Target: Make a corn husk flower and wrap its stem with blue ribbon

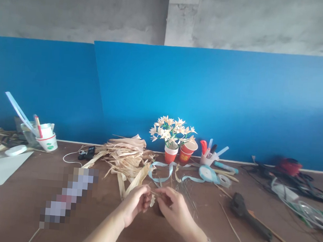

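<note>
My left hand (pixel 136 204) is closed, with thumb and forefinger pinched at a thin strip above the table. My right hand (pixel 174 208) faces it, fingers also pinched on that strip from the other side. Between them hangs a small pale husk piece (pixel 152 201); its exact form is too small to make out. Just beyond my hands lie dried husks (pixel 127 152), a looped light-blue ribbon (pixel 158 179) and several thin wires (pixel 187 194). Something dark beneath my right hand is mostly hidden.
Pale artificial flowers (pixel 173 129) stand in paper cups (pixel 170 155) by the blue partition (pixel 208 91). A ribbon roll (pixel 208 174) and clear tape roll (pixel 224 181) lie rightward, near a black corded tool (pixel 250 217). Leftward are a pen cup (pixel 48 142) and white paper (pixel 1 170).
</note>
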`<move>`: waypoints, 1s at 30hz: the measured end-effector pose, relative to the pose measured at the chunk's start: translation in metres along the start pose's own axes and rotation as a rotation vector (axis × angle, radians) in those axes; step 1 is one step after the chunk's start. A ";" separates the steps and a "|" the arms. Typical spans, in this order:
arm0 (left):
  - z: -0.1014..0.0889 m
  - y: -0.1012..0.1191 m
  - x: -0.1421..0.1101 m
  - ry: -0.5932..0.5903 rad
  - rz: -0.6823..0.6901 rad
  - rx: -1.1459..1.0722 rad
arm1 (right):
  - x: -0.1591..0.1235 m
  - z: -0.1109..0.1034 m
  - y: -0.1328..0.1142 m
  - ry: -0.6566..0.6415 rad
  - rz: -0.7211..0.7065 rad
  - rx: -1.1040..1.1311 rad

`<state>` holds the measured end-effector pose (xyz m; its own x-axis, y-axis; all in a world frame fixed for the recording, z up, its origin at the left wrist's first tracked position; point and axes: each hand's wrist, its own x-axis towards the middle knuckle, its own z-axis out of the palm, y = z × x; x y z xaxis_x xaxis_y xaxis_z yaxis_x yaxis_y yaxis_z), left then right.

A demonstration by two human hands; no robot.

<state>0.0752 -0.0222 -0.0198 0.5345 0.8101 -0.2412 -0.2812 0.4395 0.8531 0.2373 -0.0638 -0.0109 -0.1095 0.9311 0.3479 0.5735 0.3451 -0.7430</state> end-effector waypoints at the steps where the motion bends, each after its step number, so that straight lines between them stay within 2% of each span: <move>1: 0.000 0.000 0.000 0.006 0.002 -0.007 | 0.000 -0.001 0.000 0.002 0.002 0.009; 9: -0.001 0.002 0.002 0.050 0.045 -0.016 | 0.002 -0.002 0.001 0.074 0.003 -0.059; 13: -0.001 0.002 0.002 0.086 0.100 0.155 | 0.002 -0.002 0.002 0.098 0.013 -0.075; 15: 0.000 0.003 -0.001 0.191 0.248 0.388 | 0.002 -0.001 0.003 0.098 -0.006 -0.094; 17: 0.002 0.004 -0.006 0.279 0.507 0.678 | 0.002 0.000 0.006 0.094 -0.034 -0.117; 19: 0.004 0.004 -0.011 0.249 0.757 0.931 | 0.001 0.001 0.007 0.084 -0.058 -0.139; 21: 0.007 0.002 -0.014 0.160 0.845 1.083 | 0.000 0.002 0.008 0.071 -0.067 -0.153; 23: 0.010 -0.002 -0.014 0.138 0.772 1.107 | -0.001 0.003 0.008 0.055 -0.072 -0.162; 26: 0.014 -0.008 -0.009 0.167 0.608 0.996 | -0.002 0.003 0.008 0.052 -0.092 -0.176; 30: 0.014 -0.009 -0.005 0.141 0.517 0.920 | -0.002 0.004 0.009 0.073 -0.090 -0.199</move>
<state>0.0859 -0.0359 -0.0194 0.4085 0.8779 0.2496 0.2941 -0.3855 0.8745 0.2396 -0.0624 -0.0206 -0.1125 0.8843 0.4532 0.7138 0.3892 -0.5823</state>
